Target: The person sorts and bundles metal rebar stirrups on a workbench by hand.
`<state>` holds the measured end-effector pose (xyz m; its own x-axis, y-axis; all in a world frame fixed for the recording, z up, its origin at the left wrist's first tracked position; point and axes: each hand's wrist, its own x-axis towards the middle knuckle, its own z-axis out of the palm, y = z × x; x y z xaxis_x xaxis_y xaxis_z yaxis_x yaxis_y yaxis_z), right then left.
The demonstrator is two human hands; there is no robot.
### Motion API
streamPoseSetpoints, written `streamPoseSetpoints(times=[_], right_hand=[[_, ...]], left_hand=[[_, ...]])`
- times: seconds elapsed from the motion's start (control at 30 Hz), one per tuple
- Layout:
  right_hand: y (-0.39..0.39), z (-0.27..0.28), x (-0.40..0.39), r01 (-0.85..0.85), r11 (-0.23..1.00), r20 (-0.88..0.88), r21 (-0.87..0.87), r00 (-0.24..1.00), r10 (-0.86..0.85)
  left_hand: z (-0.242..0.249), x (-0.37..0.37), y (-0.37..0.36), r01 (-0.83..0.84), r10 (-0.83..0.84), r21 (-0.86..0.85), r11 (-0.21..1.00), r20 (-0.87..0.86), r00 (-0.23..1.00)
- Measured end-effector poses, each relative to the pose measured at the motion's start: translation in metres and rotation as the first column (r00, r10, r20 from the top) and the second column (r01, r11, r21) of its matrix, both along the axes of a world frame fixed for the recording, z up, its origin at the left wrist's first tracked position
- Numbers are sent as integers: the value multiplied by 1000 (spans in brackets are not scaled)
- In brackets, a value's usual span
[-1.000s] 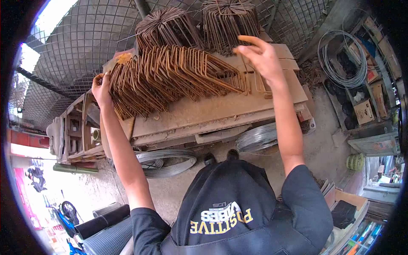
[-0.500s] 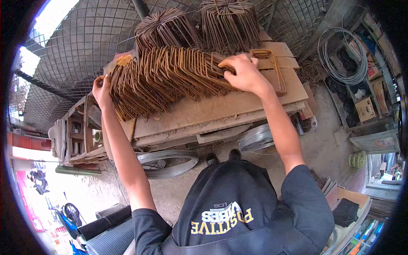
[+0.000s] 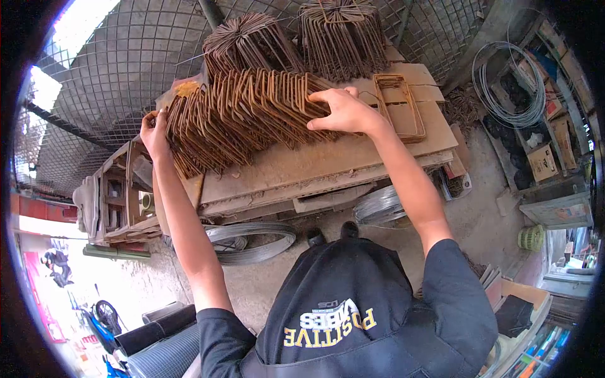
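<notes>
A long row of rusty rebar stirrups (image 3: 252,113), bent into rectangles, leans packed together on a wooden bench (image 3: 252,179). My left hand (image 3: 155,133) is at the row's left end, its fingers curled against the outermost stirrups. At the opposite end, my right hand (image 3: 343,112) presses on the last stirrups with thumb and fingers bent around them. The row lies squeezed between both hands. Right of my right hand, a few separate stirrups (image 3: 413,116) lie flat on the bench.
Behind the row stand two tied bundles of stirrups, one on the left (image 3: 249,44) and one on the right (image 3: 340,38), against a wire mesh (image 3: 151,50). Wire coils (image 3: 252,242) lie under the bench. Another coil (image 3: 509,82) hangs at right near shelves.
My right hand has moved left, pushing the right end of the row inward, so the stirrups stand closer together. The flat stirrups at right show more fully. My left hand stays at its end.
</notes>
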<state>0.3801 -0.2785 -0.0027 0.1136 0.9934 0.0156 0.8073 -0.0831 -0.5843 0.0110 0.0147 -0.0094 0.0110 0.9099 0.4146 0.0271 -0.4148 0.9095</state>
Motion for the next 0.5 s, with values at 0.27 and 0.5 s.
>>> streamPoseSetpoints(times=[0.27, 0.5], right_hand=[[43, -6, 5, -78, 995, 17, -64, 997, 79], [62, -5, 2, 136, 974, -330, -181, 925, -190]], left_hand=[[-2, -2, 5, 31, -31, -33, 999, -2, 1000], [18, -5, -15, 25, -38, -174, 985, -71, 997]])
